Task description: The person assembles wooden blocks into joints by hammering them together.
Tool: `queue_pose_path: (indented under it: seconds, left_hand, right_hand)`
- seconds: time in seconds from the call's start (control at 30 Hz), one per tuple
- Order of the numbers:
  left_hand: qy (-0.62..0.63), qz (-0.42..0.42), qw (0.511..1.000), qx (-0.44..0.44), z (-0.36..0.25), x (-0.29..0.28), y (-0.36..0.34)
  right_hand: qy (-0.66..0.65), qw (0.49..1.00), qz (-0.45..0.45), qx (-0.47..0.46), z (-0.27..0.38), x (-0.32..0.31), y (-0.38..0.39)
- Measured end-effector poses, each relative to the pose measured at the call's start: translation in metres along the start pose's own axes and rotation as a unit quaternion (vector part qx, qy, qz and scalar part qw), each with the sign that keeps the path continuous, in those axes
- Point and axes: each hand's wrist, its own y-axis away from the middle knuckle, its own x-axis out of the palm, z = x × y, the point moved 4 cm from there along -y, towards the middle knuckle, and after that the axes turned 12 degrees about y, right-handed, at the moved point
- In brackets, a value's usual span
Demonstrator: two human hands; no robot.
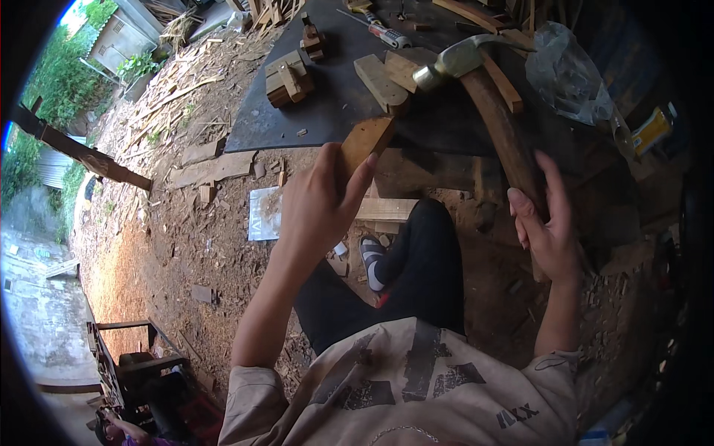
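Left hand [320, 195], fingers gripping a wooden block [366, 145], right hand [547, 227], fingers wrapped around a hammer [498, 123], metal head [457, 58] beyond them, dark tabletop [327, 115] past the left fingertips

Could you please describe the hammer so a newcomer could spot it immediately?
Find the dark tabletop, then the right hand at its near side. That hand grips the hammer, whose shiny metal head sets it apart from the wooden pieces nearby.
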Motion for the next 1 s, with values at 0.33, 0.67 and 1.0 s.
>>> queue_pose_path:
  seconds: [0.33, 0.67, 1.0]
  left_hand:
    - [-0.045, 0.042, 0.997, -0.043, 0.009, -0.001, -0.005]
    - [-0.042, 0.050, 0.998, 0.002, 0.008, -0.005, -0.006]
    - [-0.057, 0.057, 0.997, -0.010, 0.012, -0.005, -0.006]
  right_hand:
    - [0.282, 0.924, -0.101, -0.237, 0.052, -0.009, -0.014]
    - [0.419, 0.869, 0.008, -0.264, 0.061, 0.013, -0.025]
    - [0.174, 0.928, -0.159, -0.289, 0.082, -0.022, -0.019]
